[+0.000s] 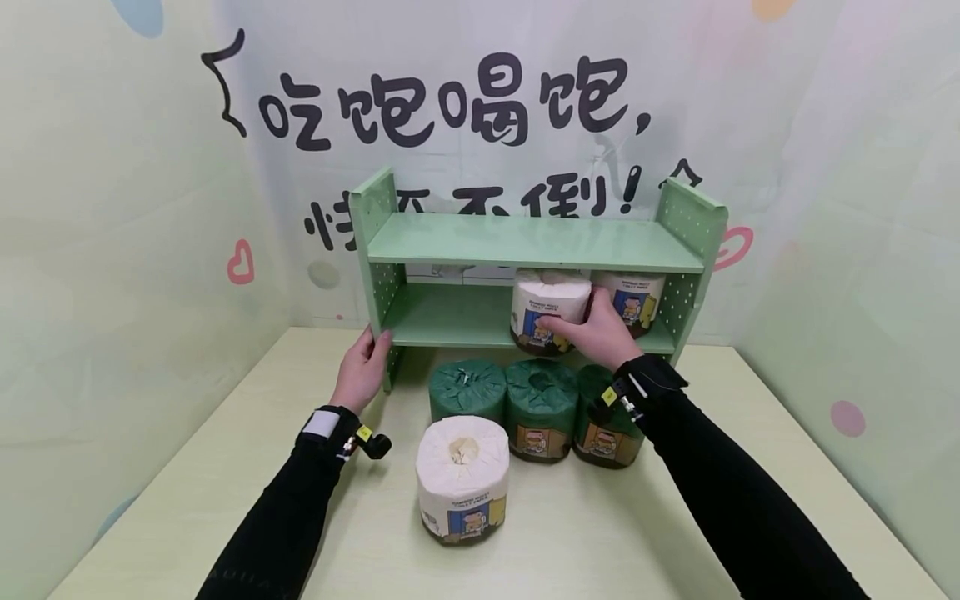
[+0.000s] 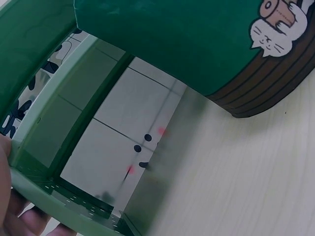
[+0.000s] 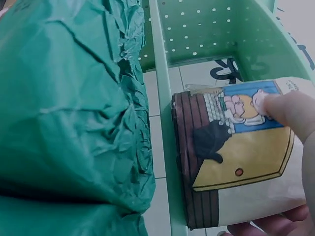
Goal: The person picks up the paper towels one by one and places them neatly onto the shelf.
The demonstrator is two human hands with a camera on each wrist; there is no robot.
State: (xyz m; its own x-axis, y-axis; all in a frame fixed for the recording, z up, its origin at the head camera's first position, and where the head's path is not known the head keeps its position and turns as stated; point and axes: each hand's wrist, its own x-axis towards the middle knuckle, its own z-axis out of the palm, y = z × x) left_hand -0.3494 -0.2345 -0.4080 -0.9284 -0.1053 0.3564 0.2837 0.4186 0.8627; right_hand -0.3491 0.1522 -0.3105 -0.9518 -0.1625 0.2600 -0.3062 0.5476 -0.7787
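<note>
My right hand (image 1: 600, 332) grips a white-wrapped toilet paper roll (image 1: 551, 300) at the front of the middle shelf of a green rack (image 1: 536, 242). In the right wrist view the thumb (image 3: 290, 110) presses the roll's printed wrapper (image 3: 246, 162), and fingers curl beneath it. My left hand (image 1: 362, 371) holds the rack's left side panel (image 1: 377, 287) near its lower front, thumb at the edge. The left wrist view shows fingertips (image 2: 34, 221) behind that panel. Another white roll (image 1: 633, 300) stands on the same shelf at the right end.
Three green-wrapped rolls (image 1: 542, 408) stand in a row on the table (image 1: 375, 533) before the rack. A white roll (image 1: 462, 479) stands nearer, in front of the leftmost one. The rack's top board (image 1: 525, 240) spans above the held roll. A printed backdrop (image 1: 465, 50) rises behind.
</note>
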